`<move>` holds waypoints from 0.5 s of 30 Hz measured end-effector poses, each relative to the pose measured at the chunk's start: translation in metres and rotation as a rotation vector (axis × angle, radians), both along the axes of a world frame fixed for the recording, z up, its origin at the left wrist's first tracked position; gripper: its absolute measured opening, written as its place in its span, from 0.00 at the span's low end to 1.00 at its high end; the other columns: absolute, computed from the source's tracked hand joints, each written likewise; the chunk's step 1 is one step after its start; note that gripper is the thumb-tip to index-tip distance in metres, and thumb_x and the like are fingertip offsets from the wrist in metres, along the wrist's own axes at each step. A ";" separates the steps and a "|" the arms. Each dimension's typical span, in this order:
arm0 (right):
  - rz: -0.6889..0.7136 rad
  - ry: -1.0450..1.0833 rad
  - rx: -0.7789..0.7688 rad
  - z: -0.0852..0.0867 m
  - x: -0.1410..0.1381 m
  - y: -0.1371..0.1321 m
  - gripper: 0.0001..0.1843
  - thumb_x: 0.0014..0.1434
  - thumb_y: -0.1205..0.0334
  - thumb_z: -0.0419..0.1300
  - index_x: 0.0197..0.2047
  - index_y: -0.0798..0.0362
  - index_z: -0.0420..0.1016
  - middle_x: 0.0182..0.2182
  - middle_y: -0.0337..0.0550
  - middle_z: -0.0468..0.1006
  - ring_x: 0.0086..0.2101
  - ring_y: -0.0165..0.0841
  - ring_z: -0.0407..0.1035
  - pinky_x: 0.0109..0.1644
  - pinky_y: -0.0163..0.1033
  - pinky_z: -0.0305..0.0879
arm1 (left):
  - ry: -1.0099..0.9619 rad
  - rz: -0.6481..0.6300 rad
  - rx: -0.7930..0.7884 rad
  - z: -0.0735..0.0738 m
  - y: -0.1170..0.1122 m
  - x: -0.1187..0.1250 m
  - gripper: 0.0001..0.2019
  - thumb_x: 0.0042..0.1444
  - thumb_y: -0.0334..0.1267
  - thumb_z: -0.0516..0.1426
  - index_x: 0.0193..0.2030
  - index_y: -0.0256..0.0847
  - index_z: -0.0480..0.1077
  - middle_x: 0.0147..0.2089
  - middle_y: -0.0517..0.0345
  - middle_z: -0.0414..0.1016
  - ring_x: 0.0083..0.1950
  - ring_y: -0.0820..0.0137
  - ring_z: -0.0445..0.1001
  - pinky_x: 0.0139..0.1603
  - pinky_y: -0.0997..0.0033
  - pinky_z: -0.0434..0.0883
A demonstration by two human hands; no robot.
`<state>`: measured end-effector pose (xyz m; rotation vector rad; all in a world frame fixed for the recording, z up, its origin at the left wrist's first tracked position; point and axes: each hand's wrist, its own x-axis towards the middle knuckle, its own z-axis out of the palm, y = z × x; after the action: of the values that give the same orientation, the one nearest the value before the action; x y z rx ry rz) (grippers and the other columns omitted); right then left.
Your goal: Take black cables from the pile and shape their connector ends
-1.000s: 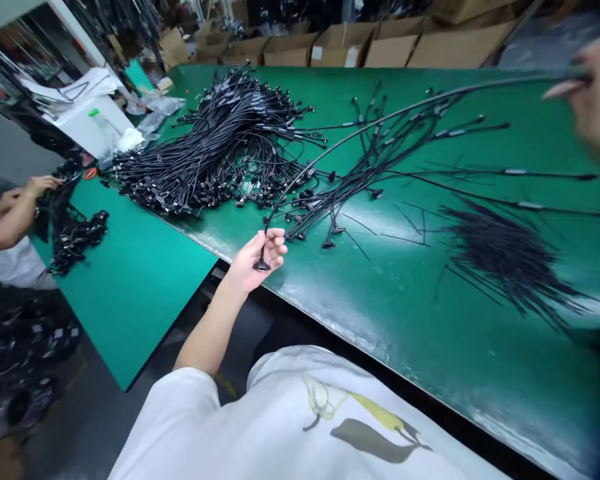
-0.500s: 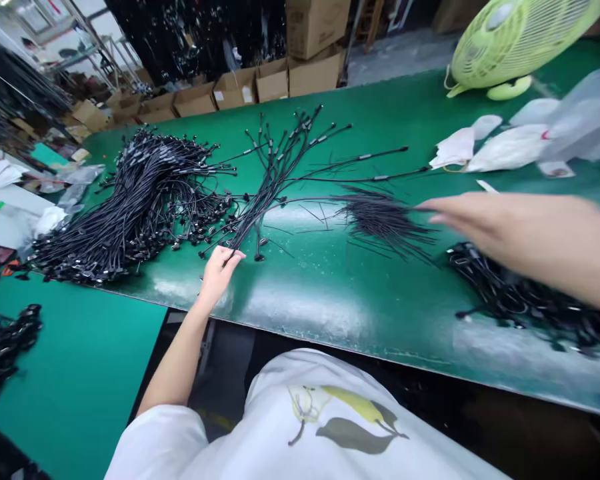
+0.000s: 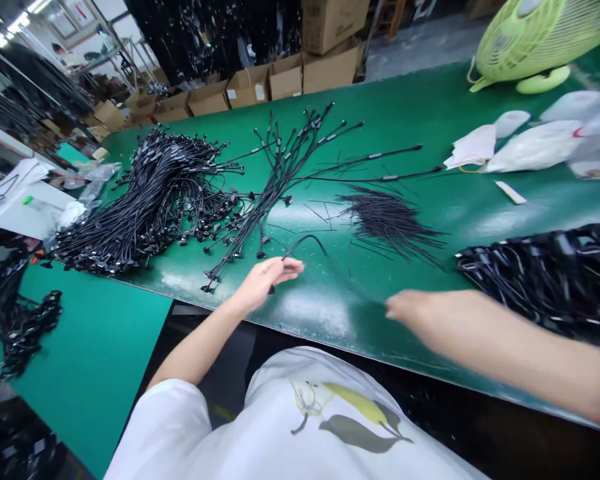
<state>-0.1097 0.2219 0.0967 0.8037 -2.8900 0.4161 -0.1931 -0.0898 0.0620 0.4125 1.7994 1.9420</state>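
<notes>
Head view, me watching from afar: both bare hands low over the green bench mat (image 3: 380,107).

1. L hand (image 3: 267,285): fingers together, curled on one black cable (image 3: 304,241). A dark connector (image 3: 271,290) shows just under the palm, and the rest of the cable arcs up past the fingertips, clear of the mat, near the front edge.
2. R hand (image 3: 410,308): blurred, fingers look bunched, nothing visible in them, but I can't tell for sure. It's right by the mat's front edge, w/ the dense cable heap (image 3: 545,280) nearest, off to its right.
3. Handling, my read: the black cable looks light and semi-stiff, springy enough to hold its arc, so it may whip a bit. Jacket looks smooth, maybe slightly slippery. I'd grip right behind the connector — not the free tip.
4. Around: big cable pile (image 3: 155,207) on the L, loose fanned cables (image 3: 280,180) mid-mat, short thin black wires (image 3: 390,223) btwn those and the heap. Further back: white plastic bags (image 3: 530,147), lime-green fan (image 3: 535,40), cardboard boxes (image 3: 250,87).
</notes>
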 end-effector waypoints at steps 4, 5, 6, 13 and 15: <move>0.089 -0.039 0.094 0.027 -0.008 -0.058 0.11 0.65 0.62 0.53 0.31 0.52 0.71 0.26 0.41 0.75 0.23 0.32 0.69 0.23 0.35 0.48 | 0.107 -0.164 -0.080 0.005 0.043 0.032 0.19 0.60 0.53 0.55 0.44 0.40 0.77 0.37 0.52 0.78 0.47 0.65 0.75 0.53 0.65 0.68; 0.022 -0.018 0.086 0.033 -0.018 -0.061 0.12 0.65 0.59 0.53 0.32 0.53 0.71 0.27 0.42 0.75 0.24 0.32 0.69 0.24 0.35 0.48 | 0.066 -0.199 -0.073 0.008 0.046 0.037 0.20 0.60 0.53 0.55 0.43 0.38 0.77 0.30 0.55 0.75 0.39 0.68 0.74 0.47 0.67 0.69; -0.024 -0.015 0.062 0.037 -0.029 -0.058 0.13 0.65 0.55 0.54 0.32 0.53 0.71 0.28 0.42 0.76 0.26 0.32 0.69 0.25 0.34 0.48 | -0.001 -0.224 -0.042 0.010 0.045 0.040 0.20 0.61 0.54 0.54 0.42 0.37 0.76 0.23 0.60 0.68 0.31 0.71 0.71 0.41 0.70 0.69; 0.121 -0.298 -0.317 0.018 -0.056 -0.007 0.17 0.66 0.49 0.50 0.41 0.51 0.74 0.37 0.44 0.77 0.34 0.34 0.71 0.37 0.36 0.64 | -0.527 -0.140 0.389 0.036 -0.008 0.027 0.13 0.60 0.44 0.57 0.39 0.33 0.74 0.17 0.73 0.38 0.16 0.81 0.37 0.14 0.83 0.50; 0.042 -0.322 -0.346 0.004 -0.050 0.002 0.18 0.65 0.46 0.51 0.45 0.50 0.74 0.36 0.45 0.77 0.33 0.36 0.71 0.36 0.38 0.65 | -0.546 0.069 0.469 0.045 -0.025 0.023 0.13 0.63 0.41 0.53 0.41 0.34 0.74 0.18 0.72 0.35 0.16 0.80 0.36 0.13 0.84 0.48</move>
<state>-0.1594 0.2235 0.1011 0.7998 -2.9496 1.1061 -0.1702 -0.1148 0.1072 -0.0465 1.0287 2.2429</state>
